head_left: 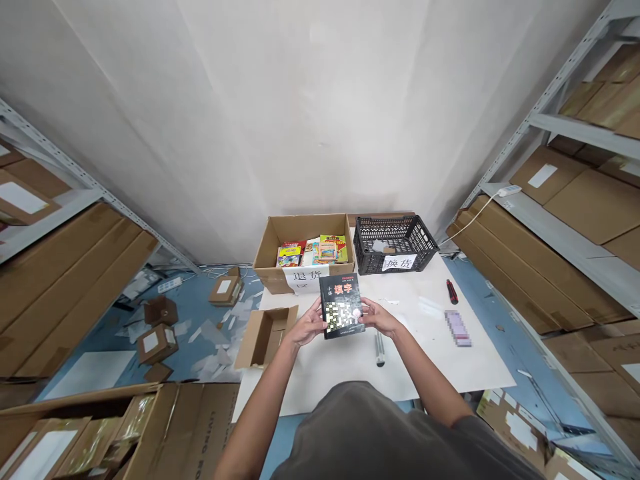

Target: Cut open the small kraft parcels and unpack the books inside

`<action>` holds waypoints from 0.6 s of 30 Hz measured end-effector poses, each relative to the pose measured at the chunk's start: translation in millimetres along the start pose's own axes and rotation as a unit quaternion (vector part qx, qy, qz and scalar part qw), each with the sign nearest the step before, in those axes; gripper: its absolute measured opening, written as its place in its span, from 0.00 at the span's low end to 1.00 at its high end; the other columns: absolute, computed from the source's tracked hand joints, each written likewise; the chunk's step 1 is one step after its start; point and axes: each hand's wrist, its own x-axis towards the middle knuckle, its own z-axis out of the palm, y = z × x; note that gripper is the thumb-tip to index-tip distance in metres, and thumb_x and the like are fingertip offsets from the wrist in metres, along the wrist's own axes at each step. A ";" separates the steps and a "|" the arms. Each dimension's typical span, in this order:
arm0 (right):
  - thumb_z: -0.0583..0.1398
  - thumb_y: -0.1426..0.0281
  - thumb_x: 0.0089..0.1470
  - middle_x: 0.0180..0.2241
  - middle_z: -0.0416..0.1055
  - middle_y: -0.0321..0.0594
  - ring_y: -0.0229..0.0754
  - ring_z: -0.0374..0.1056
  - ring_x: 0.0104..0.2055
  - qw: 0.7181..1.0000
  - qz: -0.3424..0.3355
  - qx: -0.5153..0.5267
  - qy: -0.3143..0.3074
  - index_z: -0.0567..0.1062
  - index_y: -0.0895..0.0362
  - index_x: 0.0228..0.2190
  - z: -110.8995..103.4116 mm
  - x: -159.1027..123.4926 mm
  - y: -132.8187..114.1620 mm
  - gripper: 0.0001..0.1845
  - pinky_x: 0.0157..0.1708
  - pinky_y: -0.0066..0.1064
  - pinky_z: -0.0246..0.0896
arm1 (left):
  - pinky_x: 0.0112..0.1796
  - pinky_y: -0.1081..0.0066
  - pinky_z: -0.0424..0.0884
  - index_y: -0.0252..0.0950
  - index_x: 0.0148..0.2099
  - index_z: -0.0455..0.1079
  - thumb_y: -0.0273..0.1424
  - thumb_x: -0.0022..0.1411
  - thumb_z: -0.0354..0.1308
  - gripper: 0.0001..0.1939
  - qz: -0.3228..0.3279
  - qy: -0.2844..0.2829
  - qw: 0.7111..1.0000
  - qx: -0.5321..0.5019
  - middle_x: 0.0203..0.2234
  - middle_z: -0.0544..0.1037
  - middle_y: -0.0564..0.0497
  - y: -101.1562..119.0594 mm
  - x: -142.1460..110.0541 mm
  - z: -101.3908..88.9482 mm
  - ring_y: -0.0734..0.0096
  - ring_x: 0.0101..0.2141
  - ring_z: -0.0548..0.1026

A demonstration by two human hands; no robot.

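A black crossword book [342,305] with red lettering and a pale grid on its cover is held above the white table. My left hand [309,325] grips its left edge, and my right hand [379,318] grips the right edge. Left of the book is an open small cardboard box [273,333]. Behind it stands a larger cardboard box [265,257] with several colourful books [327,250] inside and a paper label on the front. A grey-handled cutter [380,350] lies on the table below my right hand.
A black plastic crate [367,265] with a paper label stands at the back right. On the table's right side lie a red and black box cutter [452,292] and a blurred purple item [458,329]. Shelves of cartons flank both sides. Boxes and paper scraps [213,347] litter the floor at left.
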 end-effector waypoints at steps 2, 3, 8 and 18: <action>0.76 0.66 0.39 0.45 0.76 0.40 0.44 0.75 0.40 0.999 0.008 0.024 -0.027 0.69 0.47 0.55 4.0 -2.7 -0.7 0.42 0.37 0.34 0.71 | 0.49 0.55 0.77 0.58 0.76 0.40 0.30 0.55 0.73 0.58 -0.012 -0.010 1.000 0.002 0.65 0.66 0.40 -1.8 0.5 -3.1 0.53 0.53 0.77; 0.76 0.66 0.39 0.45 0.76 0.39 0.43 0.75 0.40 0.999 0.007 0.031 -0.029 0.69 0.47 0.54 5.9 -4.2 -0.8 0.41 0.37 0.33 0.71 | 0.49 0.56 0.77 0.58 0.76 0.41 0.31 0.55 0.73 0.57 -0.013 -0.008 1.000 0.004 0.65 0.66 0.40 -3.1 1.2 -3.8 0.54 0.52 0.78; 0.75 0.67 0.40 0.45 0.76 0.39 0.43 0.75 0.40 0.999 0.003 0.038 -0.029 0.68 0.47 0.55 4.5 -9.9 -3.7 0.42 0.35 0.33 0.71 | 0.47 0.61 0.76 0.57 0.75 0.44 0.31 0.54 0.73 0.56 -0.004 0.021 1.000 0.015 0.64 0.67 0.41 -6.5 2.5 -5.8 0.60 0.49 0.78; 0.63 0.71 0.49 0.62 0.67 0.42 0.52 0.67 0.58 0.971 -0.165 -0.173 0.030 0.68 0.43 0.62 48.0 -0.1 5.5 0.39 0.49 0.43 0.70 | 0.53 0.57 0.73 0.50 0.74 0.52 0.36 0.58 0.70 0.47 0.092 0.169 0.967 0.169 0.68 0.63 0.42 -30.9 31.0 56.2 0.56 0.55 0.73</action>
